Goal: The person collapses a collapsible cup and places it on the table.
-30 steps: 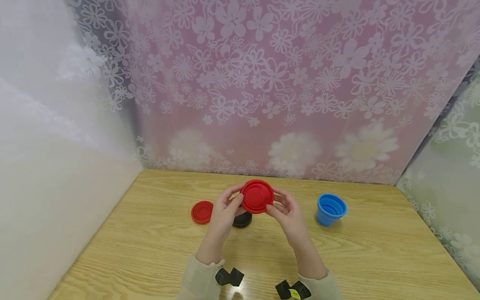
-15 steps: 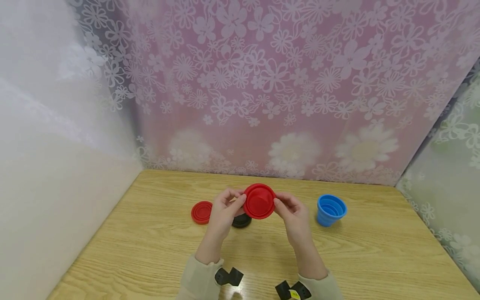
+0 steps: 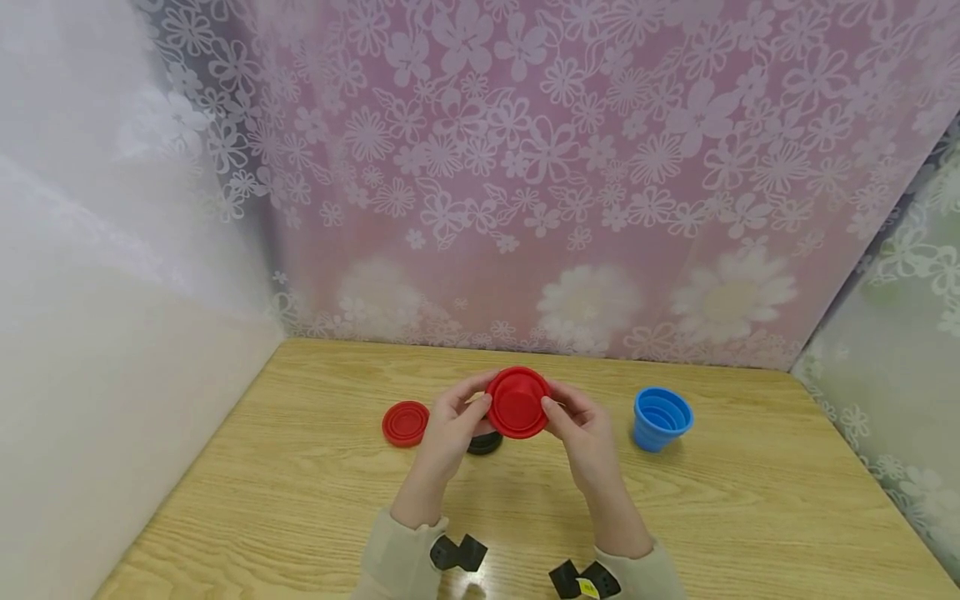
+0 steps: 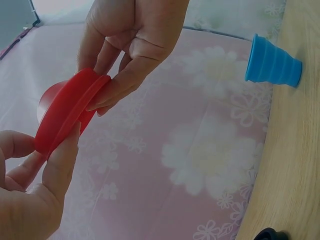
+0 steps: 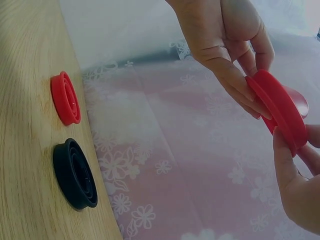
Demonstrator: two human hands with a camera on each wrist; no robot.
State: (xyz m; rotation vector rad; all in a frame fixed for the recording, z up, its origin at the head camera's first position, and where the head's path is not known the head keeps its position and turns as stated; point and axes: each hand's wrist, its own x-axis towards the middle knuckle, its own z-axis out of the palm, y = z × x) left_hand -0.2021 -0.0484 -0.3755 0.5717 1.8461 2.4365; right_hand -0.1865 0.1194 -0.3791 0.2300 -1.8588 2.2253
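A red collapsible cup (image 3: 518, 402) is held above the table by both hands, its round opening facing the head camera. My left hand (image 3: 447, 433) pinches the left side of its rim, thumb in front and fingers behind. On the opposite side, my right hand (image 3: 585, 433) pinches the rim the same way. Seen edge-on in the left wrist view, the cup (image 4: 65, 115) is mostly flat, with its base bulging out on the far side. The fingers behind the cup are partly hidden in the head view.
A blue collapsible cup (image 3: 662, 419) stands expanded at the right of the wooden table (image 3: 750, 500). Another red collapsible cup (image 5: 65, 98) and a black one (image 5: 75, 174) lie flattened on the left. A flowered curtain (image 3: 525, 167) hangs behind the table.
The held red cup has come down slightly and tilted. Its middle, flat and round before, now looks dented, and both thumbs have shifted along its rim.
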